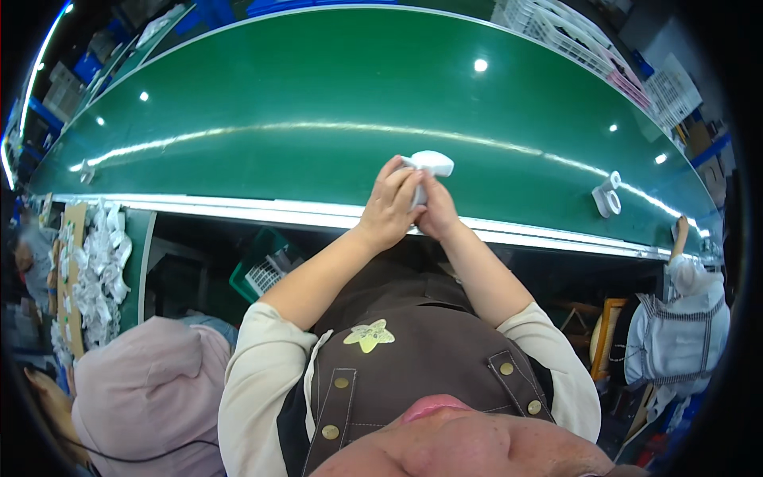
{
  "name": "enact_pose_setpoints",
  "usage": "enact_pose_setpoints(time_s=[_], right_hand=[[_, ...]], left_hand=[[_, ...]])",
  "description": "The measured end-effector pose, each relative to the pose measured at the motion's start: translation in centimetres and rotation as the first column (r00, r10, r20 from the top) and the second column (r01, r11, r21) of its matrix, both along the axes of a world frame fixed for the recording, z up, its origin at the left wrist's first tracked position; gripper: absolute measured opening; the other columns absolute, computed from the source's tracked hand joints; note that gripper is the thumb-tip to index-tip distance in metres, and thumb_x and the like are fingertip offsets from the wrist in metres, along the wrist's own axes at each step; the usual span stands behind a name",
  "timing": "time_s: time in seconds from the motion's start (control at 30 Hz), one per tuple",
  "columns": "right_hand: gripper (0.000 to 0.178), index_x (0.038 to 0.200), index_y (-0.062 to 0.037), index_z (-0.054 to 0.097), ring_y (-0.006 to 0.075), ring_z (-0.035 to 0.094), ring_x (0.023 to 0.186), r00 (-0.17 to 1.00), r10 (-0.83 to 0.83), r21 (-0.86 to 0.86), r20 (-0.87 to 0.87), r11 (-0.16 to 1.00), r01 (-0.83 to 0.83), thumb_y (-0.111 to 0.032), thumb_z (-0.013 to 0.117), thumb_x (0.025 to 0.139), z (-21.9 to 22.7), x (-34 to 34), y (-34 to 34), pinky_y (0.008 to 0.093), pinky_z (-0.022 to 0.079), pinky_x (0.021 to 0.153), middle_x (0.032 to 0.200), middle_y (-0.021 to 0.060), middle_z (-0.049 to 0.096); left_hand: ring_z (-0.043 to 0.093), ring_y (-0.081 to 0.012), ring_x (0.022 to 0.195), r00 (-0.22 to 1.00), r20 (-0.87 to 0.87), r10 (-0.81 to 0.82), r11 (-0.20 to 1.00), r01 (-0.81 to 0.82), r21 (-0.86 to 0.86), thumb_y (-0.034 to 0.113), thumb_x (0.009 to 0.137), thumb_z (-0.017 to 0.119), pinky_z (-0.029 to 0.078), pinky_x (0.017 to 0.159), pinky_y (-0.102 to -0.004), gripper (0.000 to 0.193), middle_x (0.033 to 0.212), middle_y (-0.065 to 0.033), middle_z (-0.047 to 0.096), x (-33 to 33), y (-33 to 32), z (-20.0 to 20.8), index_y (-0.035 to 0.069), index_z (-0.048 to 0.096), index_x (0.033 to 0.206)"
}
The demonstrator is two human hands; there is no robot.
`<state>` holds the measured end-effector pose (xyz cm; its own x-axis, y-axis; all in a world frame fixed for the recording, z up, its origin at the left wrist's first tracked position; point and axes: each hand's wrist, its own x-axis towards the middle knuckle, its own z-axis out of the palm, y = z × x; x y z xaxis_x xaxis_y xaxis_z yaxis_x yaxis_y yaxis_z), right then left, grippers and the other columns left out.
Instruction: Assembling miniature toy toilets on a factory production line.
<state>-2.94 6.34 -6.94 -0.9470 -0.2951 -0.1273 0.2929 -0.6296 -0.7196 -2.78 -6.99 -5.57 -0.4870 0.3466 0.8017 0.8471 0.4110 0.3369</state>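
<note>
Both of my hands are closed around one white plastic part (433, 161) with a broad rounded head, held just above the near edge of the green work surface (310, 79). My left hand (389, 208) wraps it from the left, fingers laid over its front. From the right, my right hand (437, 210) grips its lower side. The fingers hide most of the part's lower body. Off to the right lies another white plastic piece (608, 195) with two rounded ends, apart from my hands.
A pale metal rail (278, 211) edges the surface. Below it on the left sits a green crate (246, 274). White baskets (572, 44) stand at the far right. Co-workers are at both sides, one in a pink hood (143, 381). A small pale piece (87, 172) lies far left.
</note>
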Motion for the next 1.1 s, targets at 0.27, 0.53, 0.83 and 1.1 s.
enact_pose_setpoints(time_s=[0.27, 0.53, 0.83, 1.1], right_hand=[[0.047, 0.129, -0.0094, 0.035, 0.0206, 0.051, 0.107, 1.000, 0.014, 0.002, -0.001, 1.000, -0.014, -0.026, 0.055, 0.090, 1.6, 0.7, -0.8, 0.0373, 0.047, 0.085, 0.117, 0.0082, 0.050], [0.051, 0.129, -0.0130, 0.030, 0.0206, 0.051, 0.107, 0.916, -0.366, -0.129, -0.161, 0.928, 0.349, -0.011, 0.060, 0.086, 0.7, 1.4, -2.3, 0.0352, 0.044, 0.087, 0.116, 0.0109, 0.052], [0.059, 0.132, -0.0159, 0.031, 0.0219, 0.050, 0.113, 0.850, -0.479, -0.149, -0.217, 0.877, 0.456, -0.021, 0.064, 0.083, 3.1, 1.5, 0.5, 0.0394, 0.045, 0.093, 0.122, 0.0060, 0.048], [0.061, 0.134, -0.0142, 0.032, 0.0207, 0.050, 0.113, 0.876, -0.392, -0.199, -0.280, 0.917, 0.346, -0.033, 0.062, 0.083, 4.7, 1.7, 2.7, 0.0385, 0.044, 0.094, 0.122, 0.0036, 0.048]], left_hand=[[0.037, -0.0406, 0.115, 0.997, 0.017, 0.074, 0.994, -0.075, 0.074, 0.011, 0.083, 0.058, 0.032, 0.098, -0.0478, 0.053, 0.125, -0.0227, 0.036, 0.1, -0.8, -0.8, -0.004, 0.034, 0.129], [0.037, -0.0395, 0.115, 0.999, -0.012, 0.031, 0.999, -0.030, 0.039, 0.015, 0.085, 0.059, 0.033, 0.098, -0.0472, 0.054, 0.126, -0.0222, 0.034, 0.1, -1.0, -1.0, -0.004, 0.033, 0.129], [0.034, -0.0400, 0.120, 0.999, 0.030, 0.020, 0.993, -0.024, 0.113, 0.023, 0.084, 0.059, 0.030, 0.100, -0.0492, 0.058, 0.131, -0.0222, 0.033, 0.6, -1.2, -0.3, -0.001, 0.034, 0.131], [0.039, -0.0369, 0.117, 0.996, 0.087, 0.028, 0.997, -0.034, 0.076, 0.014, 0.084, 0.056, 0.032, 0.099, -0.0447, 0.046, 0.128, -0.0208, 0.039, 0.4, -1.1, 0.1, -0.001, 0.041, 0.126]])
